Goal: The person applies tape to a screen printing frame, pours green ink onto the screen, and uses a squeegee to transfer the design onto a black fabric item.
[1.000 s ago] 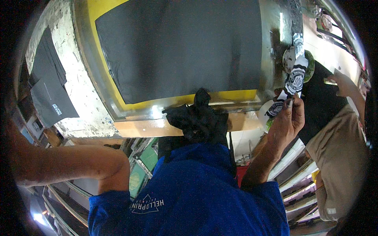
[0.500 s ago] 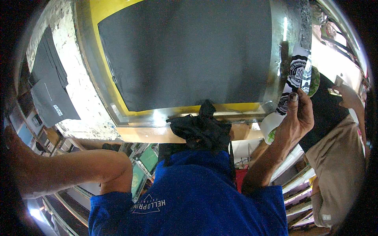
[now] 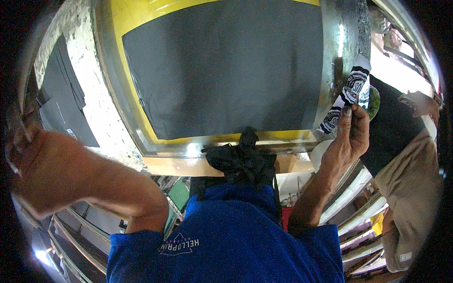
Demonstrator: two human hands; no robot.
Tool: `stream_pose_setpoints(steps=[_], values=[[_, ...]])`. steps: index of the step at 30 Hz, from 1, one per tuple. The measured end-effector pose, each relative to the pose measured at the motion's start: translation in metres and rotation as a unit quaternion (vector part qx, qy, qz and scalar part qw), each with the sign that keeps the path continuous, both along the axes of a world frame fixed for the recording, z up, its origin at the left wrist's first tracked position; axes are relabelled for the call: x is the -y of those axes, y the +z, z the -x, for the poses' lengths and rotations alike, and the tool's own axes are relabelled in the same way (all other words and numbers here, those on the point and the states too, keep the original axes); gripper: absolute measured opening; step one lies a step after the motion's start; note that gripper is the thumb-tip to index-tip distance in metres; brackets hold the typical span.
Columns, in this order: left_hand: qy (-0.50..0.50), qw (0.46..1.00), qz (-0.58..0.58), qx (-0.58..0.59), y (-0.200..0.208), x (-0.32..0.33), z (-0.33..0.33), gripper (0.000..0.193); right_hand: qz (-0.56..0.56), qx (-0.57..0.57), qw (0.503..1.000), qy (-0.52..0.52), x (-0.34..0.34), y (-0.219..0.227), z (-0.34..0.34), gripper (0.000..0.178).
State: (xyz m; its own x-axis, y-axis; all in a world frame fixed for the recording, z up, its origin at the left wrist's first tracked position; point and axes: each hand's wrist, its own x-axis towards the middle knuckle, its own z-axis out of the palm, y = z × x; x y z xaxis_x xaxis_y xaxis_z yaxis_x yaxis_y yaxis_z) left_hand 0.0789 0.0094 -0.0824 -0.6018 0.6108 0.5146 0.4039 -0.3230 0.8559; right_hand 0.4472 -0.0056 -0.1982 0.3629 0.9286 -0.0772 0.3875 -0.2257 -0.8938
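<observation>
My right hand [image 3: 352, 128] pinches the lower part of a black-and-white printed strip [image 3: 357, 85] between thumb and fingers, at the right edge of the frame. The strip slants up and to the right, with round emblems on it. At the far left rim is my left hand [image 3: 21, 146], smeared by motion, its fingers too blurred to read. Between my hands, a large dark grey sheet [image 3: 226, 70] lies over a yellow surface [image 3: 128, 14] inside a wide, shiny frame [image 3: 113, 80].
Left of the frame, dark printed fabric pieces [image 3: 66, 118] lie on a paint-spotted white surface [image 3: 89, 52]. A bunched black cloth [image 3: 243, 153] sits against my front. At right stands another person in brown shorts [image 3: 410, 188], holding a small object [image 3: 406, 100]. Racks [image 3: 361, 224] stand below.
My left forearm has swung upward, toward the fabric pieces, and its hand is blurred. My right hand has shifted slightly left, and the strip leans more. The other person's hand has shifted slightly.
</observation>
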Motion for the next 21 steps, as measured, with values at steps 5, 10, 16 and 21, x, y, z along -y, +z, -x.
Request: stream_pose_setpoints(steps=[5,10,16,21], values=[[-0.13,0.945,0.152,-0.26,-0.071,-0.044,-0.111,0.026,-0.001,0.046,0.999,-0.025,-0.007,0.006,0.004,0.014],[-0.217,0.889,0.22,-0.339,-0.109,-0.047,-0.192,0.02,-0.111,0.184,0.975,0.064,-0.032,0.002,0.006,0.015],[-0.254,0.844,0.293,-0.37,-0.135,-0.043,-0.213,0.033,-0.019,0.215,0.976,0.022,-0.038,-0.003,0.012,0.015],[-0.263,0.821,0.333,-0.383,-0.137,-0.044,-0.212,0.034,-0.007,0.273,0.959,0.075,-0.051,-0.003,0.012,0.016]])
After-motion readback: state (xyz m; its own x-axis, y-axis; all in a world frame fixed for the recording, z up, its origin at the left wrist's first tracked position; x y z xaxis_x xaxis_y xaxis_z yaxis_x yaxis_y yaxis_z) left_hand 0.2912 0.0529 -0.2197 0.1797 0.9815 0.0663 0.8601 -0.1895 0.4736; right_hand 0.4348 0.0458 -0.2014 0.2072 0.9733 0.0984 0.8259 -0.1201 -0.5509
